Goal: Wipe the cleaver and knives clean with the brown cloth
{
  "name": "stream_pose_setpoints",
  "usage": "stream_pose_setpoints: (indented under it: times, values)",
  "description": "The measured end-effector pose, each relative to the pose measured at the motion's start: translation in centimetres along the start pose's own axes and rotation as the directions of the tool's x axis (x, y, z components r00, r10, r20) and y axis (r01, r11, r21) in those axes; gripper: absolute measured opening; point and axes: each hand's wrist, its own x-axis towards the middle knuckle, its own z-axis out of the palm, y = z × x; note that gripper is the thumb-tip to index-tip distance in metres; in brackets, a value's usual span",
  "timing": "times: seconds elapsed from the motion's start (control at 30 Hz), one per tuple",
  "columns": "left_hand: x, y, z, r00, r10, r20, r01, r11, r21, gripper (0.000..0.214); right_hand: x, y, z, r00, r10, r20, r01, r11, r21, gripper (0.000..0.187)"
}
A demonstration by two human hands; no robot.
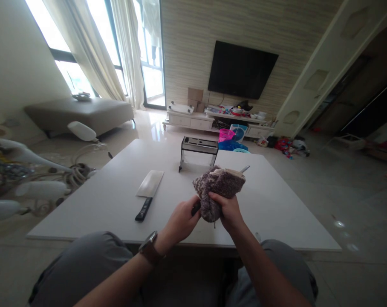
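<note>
My left hand, with a watch at the wrist, is closed around the dark handle of a knife. A grey-brown fuzzy cloth wraps most of this knife, and a narrow metal tip sticks out past its far right side. Closed on the bunched cloth is my right hand, its thumb pressed on the near side. To the left, a cleaver with a black riveted handle lies flat on the white table. Beyond the cloth stands a knife block with a slotted dark top and a see-through front.
A lamp with white shades and coiled arms is at the table's left. Farther back are a grey bench, a low white cabinet with clutter, a pink basket and a wall television.
</note>
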Motion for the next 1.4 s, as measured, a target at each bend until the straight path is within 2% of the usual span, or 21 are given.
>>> stream_pose_setpoints:
  times: [0.23,0.4,0.53,0.7,0.83,0.93,1.03,1.17,1.4]
  values:
    - [0.8,0.8,-0.4,0.999,-0.036,0.030,0.028,0.972,0.235,0.011,1.3,-0.4,-0.1,0.997,-0.061,-0.042,0.062,0.998,0.021,0.048]
    - [2.3,2.0,-2.4,0.999,-0.010,0.044,-0.006,0.930,0.367,0.018,3.0,-2.3,1.1,0.997,-0.067,-0.034,0.070,0.994,0.081,0.050]
    - [4.8,1.1,-4.2,0.996,-0.008,0.085,-0.029,0.908,0.417,0.021,5.8,-3.5,2.6,0.998,-0.052,-0.030,0.055,0.993,0.104,0.053]
    - [7.3,-2.0,-5.1,0.994,0.014,0.108,-0.055,0.920,0.387,0.018,8.8,-2.3,3.2,0.993,-0.058,-0.101,0.071,0.988,0.137,0.051]
    - [7.0,-4.4,-4.6,0.975,0.051,0.215,-0.100,0.970,0.224,0.026,8.8,0.1,1.9,0.997,0.015,-0.079,-0.006,0.993,0.119,0.050]
    - [6.6,-5.3,-3.9,0.951,0.035,0.306,-0.071,0.992,0.104,0.033,8.1,1.1,0.7,0.995,0.077,-0.062,-0.071,0.994,0.087,0.052]
    - [6.5,-5.5,-2.9,0.944,0.015,0.330,-0.052,0.993,0.104,0.035,7.8,1.2,-0.2,0.995,0.086,-0.059,-0.083,0.995,0.062,0.051]
    - [6.4,-5.4,-1.8,0.951,0.006,0.309,-0.037,0.995,0.094,0.032,7.9,0.7,-0.6,0.995,0.082,-0.055,-0.080,0.996,0.036,0.049]
    - [6.2,-4.0,-2.6,0.956,-0.017,0.291,-0.014,0.994,0.104,0.033,8.0,0.2,-0.4,0.996,0.086,-0.039,-0.082,0.993,0.080,0.049]
